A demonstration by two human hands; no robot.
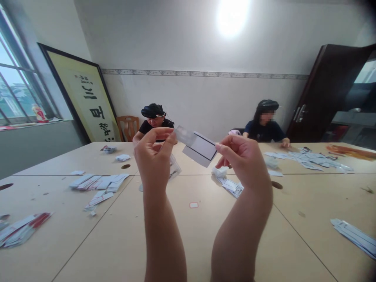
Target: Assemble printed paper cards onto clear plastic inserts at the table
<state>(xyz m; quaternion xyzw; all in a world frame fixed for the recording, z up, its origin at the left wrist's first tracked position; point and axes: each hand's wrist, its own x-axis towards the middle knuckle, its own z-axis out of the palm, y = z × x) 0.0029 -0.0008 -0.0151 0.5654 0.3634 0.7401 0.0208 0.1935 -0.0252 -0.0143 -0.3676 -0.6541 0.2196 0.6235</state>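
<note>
Held card (203,145), pale table (117,243), grey-white wall (176,43)

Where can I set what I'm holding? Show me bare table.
Bare table lies between the right forearm and the paper stack at the right edge; another patch lies between the forearms, nearer than the red-bordered label. Crowded: scattered papers far right, fanned papers left.

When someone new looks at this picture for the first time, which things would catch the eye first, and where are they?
Probably first the left hand and right hand, raised centrally above the table: the left pinches a see-through piece, overlapping the dark-lined white card in the right. Next, perhaps the bright light at the top, and the large framed writing, tilted at left near the window.
</note>
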